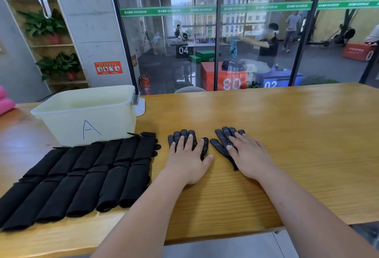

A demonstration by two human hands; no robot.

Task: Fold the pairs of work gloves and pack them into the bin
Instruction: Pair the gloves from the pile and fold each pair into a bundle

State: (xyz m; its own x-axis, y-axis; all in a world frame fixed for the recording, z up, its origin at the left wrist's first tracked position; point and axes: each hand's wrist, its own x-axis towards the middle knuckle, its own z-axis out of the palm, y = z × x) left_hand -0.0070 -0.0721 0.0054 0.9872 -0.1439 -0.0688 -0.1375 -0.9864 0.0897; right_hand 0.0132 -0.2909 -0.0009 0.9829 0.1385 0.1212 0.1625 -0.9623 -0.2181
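A glass wall (164,38) with a green band across it stands beyond the hands, past the table's far edge. The wooden table (287,134) spreads under both forearms and out to either side. Left of the left hand and farther away sits the bin (88,118) — a pale plastic tub with a blue letter A on its near wall; its floor is hidden from this angle. Between the bin and the person, directly left of the left forearm, lies a batch of black gloves (82,175) in two overlapping rows, packed side by side; a few black glove fingers stick out at the end just beside the left hand, not touching it.

The left hand (187,159) lies flat, palm down, fingers straight and spread, pressing on the left glove (184,133). The right hand (250,158) lies likewise — flat, fingers extended, gripping nothing — on the right glove (221,136). Both gloves are black with white grip dots, flat on the table, fingers pointing away from the person and showing past the person's fingertips. They lie near each other, thumbs toward the gap between the hands, and do not touch. A strip of the right glove's edge shows on the thumb side of the right hand.
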